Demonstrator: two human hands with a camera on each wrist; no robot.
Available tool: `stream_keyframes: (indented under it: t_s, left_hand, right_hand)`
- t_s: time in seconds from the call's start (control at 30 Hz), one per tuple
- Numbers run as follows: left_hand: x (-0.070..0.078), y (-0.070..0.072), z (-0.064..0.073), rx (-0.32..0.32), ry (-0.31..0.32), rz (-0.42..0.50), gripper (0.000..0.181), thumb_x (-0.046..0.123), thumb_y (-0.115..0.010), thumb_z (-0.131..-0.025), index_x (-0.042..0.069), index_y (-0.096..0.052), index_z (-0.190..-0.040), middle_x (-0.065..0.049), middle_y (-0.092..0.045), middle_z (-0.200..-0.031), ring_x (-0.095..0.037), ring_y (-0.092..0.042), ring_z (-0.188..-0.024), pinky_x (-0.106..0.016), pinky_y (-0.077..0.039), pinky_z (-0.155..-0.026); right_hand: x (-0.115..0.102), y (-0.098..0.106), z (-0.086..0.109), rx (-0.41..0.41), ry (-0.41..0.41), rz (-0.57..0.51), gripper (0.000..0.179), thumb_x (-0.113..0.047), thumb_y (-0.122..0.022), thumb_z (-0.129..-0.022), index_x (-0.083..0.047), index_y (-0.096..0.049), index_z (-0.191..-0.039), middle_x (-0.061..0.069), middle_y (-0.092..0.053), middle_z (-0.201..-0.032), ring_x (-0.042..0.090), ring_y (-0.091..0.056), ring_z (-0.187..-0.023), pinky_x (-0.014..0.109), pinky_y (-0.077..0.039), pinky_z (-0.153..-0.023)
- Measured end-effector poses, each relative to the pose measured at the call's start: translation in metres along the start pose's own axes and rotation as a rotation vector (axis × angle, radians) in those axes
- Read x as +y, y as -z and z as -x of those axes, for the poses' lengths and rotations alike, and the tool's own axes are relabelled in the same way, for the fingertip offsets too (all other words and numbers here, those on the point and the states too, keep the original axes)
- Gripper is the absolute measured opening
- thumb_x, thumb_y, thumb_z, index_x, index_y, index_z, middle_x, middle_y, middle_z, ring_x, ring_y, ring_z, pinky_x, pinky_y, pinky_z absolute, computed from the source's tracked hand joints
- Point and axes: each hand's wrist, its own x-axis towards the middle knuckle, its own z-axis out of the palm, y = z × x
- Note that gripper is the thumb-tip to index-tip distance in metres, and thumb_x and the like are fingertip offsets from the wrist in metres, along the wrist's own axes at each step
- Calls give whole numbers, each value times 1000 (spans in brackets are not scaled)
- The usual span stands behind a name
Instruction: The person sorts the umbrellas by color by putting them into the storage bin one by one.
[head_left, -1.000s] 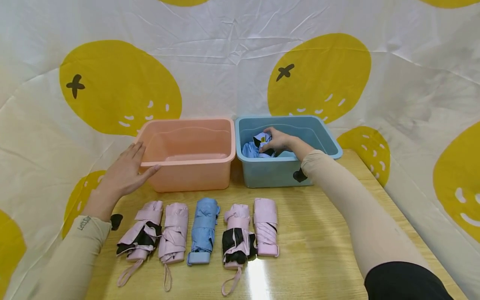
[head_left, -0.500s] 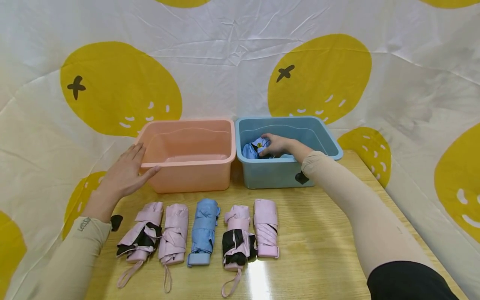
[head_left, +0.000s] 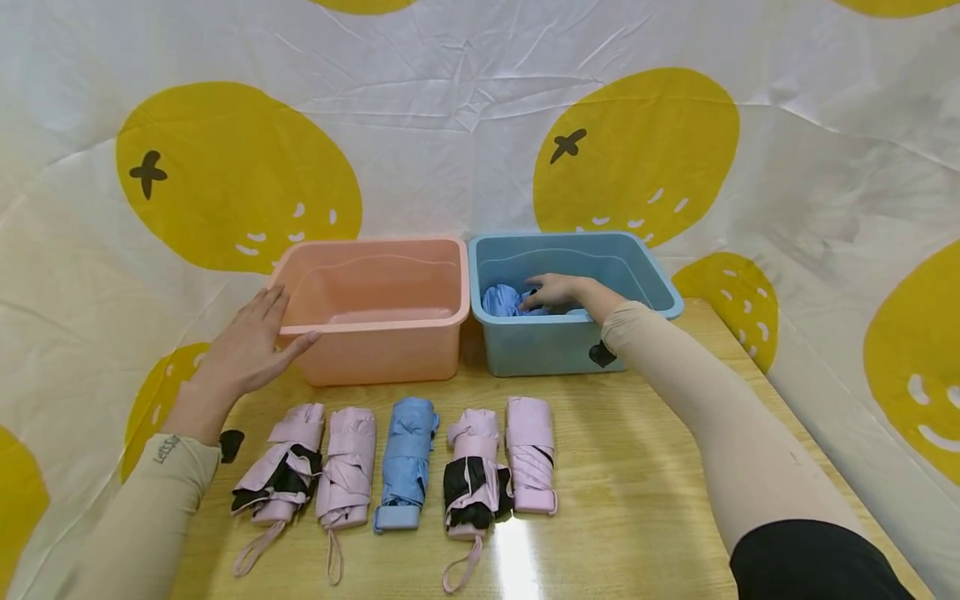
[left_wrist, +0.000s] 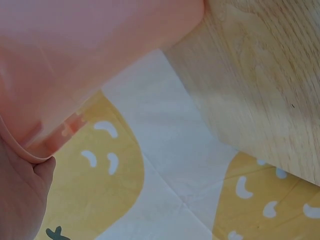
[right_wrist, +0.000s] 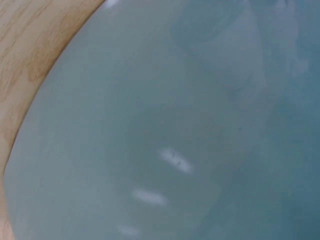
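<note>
Reaching over the front rim of the blue tub point(head_left: 555, 348), the person's right hand point(head_left: 561, 292) dips inside, thumb and forefinger apart at a blue fabric bundle point(head_left: 501, 300) lying in the tub's left part. From where I stand I can't tell whether the fingers grip any of it; the right wrist view gives mostly the tub's glossy outer wall and a strip of wood.

Over on the other side, the left hand point(head_left: 251, 346) rests on the left edge of the salmon-pink tub point(head_left: 378, 360) — fingers straight and close together, thumb spread away along the front rim. The two tubs stand side by side near the patterned cloth point(head_left: 450, 158).

In front of them, five folded umbrellas lie in a row on the wooden table point(head_left: 622, 483). Starting from the left there's a pink umbrella point(head_left: 300, 429) with black lining showing, a neater pink one point(head_left: 348, 462), a blue umbrella point(head_left: 408, 458), another pink-and-black one point(head_left: 474, 433) and, at the right end, a tightly wrapped pink one point(head_left: 530, 454).
</note>
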Motion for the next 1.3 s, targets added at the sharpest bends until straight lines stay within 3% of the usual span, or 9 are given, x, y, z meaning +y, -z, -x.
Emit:
stream_keyframes:
  t_s: [0.13, 0.27, 0.3, 0.4, 0.5, 0.6, 0.9, 1.13, 1.3]
  left_hand:
    - [1, -1, -3, 4, -6, -2, 100, 62, -47, -104, -11, -13, -162, -34, -12, -168, -53, -12, -154, -65, -13, -125]
    - [2, -2, -5, 0, -9, -2, 100, 62, -47, -104, -12, -13, -161, -34, -12, -168, -53, -12, -155, -65, -14, -125]
    - [3, -3, -6, -2, -8, -2, 100, 62, -47, -104, -12, -13, -161, -35, -12, -168, -53, -12, -155, -65, -14, -125]
    - [4, -3, -8, -5, -10, 3, 100, 62, -47, -104, -12, -12, -161, -35, -11, -168, -53, -11, -155, -65, -13, -125]
    - [4, -3, -10, -3, -10, 3, 100, 63, -46, -104, -11, -12, -162, -34, -11, -168, -53, -11, -155, -65, -12, -126]
    - [3, -3, -13, 0, -10, 0, 100, 63, -46, -104, -11, -12, -162, -34, -11, -168, -53, -11, -155, -65, -12, -125]
    - [1, -3, -14, 3, -8, 8, 100, 62, -47, -104, -12, -13, -161, -36, -12, -167, -54, -11, -154, -65, -12, -125]
    - [-1, -4, -11, 15, -9, 9, 99, 62, -47, -104, -12, -13, -161, -36, -12, -167, -54, -13, -154, -66, -13, -125]
    - [-2, -5, -10, 26, -13, 12, 99, 62, -46, -105, -12, -14, -161, -36, -13, -167, -54, -13, -154, -67, -15, -124]
  right_hand:
    - [3, 1, 1, 10, 7, 14, 79, -27, -59, -107, -10, -12, -168, 12, -69, -109, 12, -36, -58, 31, -36, -59]
    - [2, 0, 7, 68, 5, 86, 77, -31, -58, -107, -8, -16, -168, 20, -60, -137, 22, -57, -80, 37, -52, -74]
    - [1, 0, 10, 85, 11, 110, 77, -32, -58, -107, -7, -17, -167, 22, -55, -144, 27, -62, -94, 40, -55, -81]
    - [-2, 1, 17, 140, 49, 139, 73, -30, -56, -108, -4, -19, -166, 24, -38, -161, 39, -56, -129, 51, -55, -98]
    - [-6, 3, 24, 199, 108, 123, 70, -28, -56, -108, -2, -24, -165, 25, -31, -166, 42, -47, -141, 56, -53, -101]
    - [-11, 3, 33, 256, 159, 95, 68, -28, -58, -107, -5, -29, -164, 22, -34, -165, 39, -47, -142, 56, -53, -101]
    - [-26, -9, 73, 450, 329, -6, 61, -27, -63, -104, -12, -41, -160, 11, -49, -157, 32, -64, -122, 46, -58, -94]
    - [-24, -36, 111, 650, 505, -65, 54, -24, -66, -103, -16, -50, -154, 8, -56, -149, 29, -66, -116, 39, -61, -80]
    - [-14, -62, 129, 765, 605, -77, 46, -16, -69, -101, -9, -57, -145, 10, -60, -139, 25, -68, -105, 25, -58, -76]
